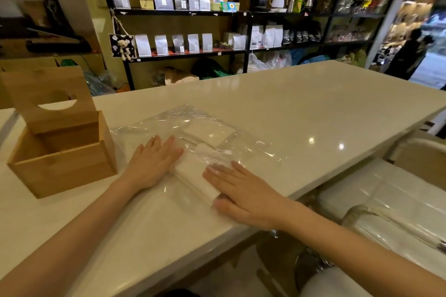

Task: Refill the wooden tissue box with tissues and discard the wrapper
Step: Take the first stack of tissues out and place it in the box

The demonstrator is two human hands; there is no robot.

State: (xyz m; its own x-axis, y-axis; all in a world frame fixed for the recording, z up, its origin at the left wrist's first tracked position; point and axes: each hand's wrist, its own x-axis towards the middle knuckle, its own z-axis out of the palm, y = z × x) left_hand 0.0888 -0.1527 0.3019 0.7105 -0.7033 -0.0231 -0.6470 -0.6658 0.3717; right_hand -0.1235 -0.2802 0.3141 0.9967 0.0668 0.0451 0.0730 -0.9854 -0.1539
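Observation:
A wooden tissue box (62,166) stands open and empty at the left of the white counter, its lid (48,96) with an oval slot tilted upright. To its right lies a clear plastic wrapper (193,123) holding white tissue stacks (193,171). My left hand (152,164) lies flat with fingers apart on the wrapper's left side, against the near stack. On the right side of that stack rests my right hand (241,190), also flat and pressed on the plastic. A second tissue stack (207,132) sits farther back inside the wrapper.
The white counter (313,108) stretches far to the right, its front edge close to my right wrist. White padded seats (376,195) stand below at the right. Black shelves (193,12) with bags line the back wall. A person (410,53) stands far right.

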